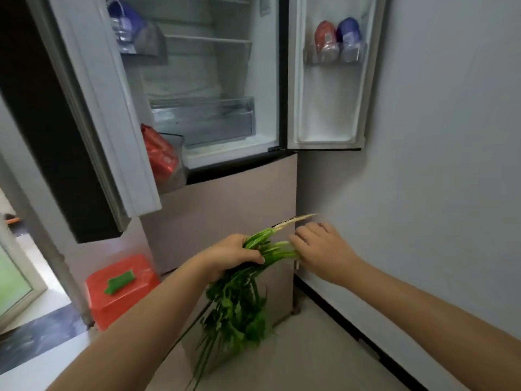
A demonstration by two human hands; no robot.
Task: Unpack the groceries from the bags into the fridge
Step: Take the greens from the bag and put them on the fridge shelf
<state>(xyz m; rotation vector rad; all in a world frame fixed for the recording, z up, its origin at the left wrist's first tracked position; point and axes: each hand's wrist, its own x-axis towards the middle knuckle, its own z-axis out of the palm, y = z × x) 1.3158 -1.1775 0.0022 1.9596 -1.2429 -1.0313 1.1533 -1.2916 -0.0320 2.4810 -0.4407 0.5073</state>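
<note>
The left hand (234, 253) gripped the herb bunch (239, 300) by its stems while the right hand (318, 249) pinched stems, seemingly tidying them for the open fridge (214, 80).

Left hand (234, 253) clenched, right hand (321, 249) with fingers curled.

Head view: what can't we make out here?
- Grocery bags: none in view, so what remains to unpack is unknown.
- Right hand: motion-blurred; whether its fingers pinch the herb bunch stems or only touch them is unclear.
- Left door packets: labels blurred, contents unreadable.
- Two pouches on the right door: print too small.
- Upper fridge shelves: cut off by the top edge.
- Left hand palm: hidden by its own back.
</note>
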